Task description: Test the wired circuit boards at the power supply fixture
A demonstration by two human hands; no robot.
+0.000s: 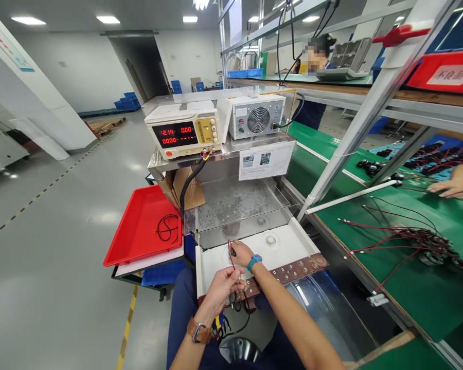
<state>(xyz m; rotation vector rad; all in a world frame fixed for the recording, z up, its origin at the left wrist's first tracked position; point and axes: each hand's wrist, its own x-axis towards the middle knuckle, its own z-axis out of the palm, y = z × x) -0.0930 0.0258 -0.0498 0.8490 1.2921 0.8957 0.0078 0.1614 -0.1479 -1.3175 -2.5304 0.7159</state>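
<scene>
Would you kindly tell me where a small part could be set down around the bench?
Bare: the red tray, left of its black cable; the green bench, on the near side of its wire bundle. Crowded: around the left hand, right hand and red wire.

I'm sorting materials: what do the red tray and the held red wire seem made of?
Red tray: probably plastic, smooth, evenly coloured, with slight sheen.
Red wire: likely plastic-coated, given its bright colour and curve; finish and core can't be made out.

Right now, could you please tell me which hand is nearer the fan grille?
Right. The right hand is below the fan grille; the left hand is also below, but farther back.
</scene>
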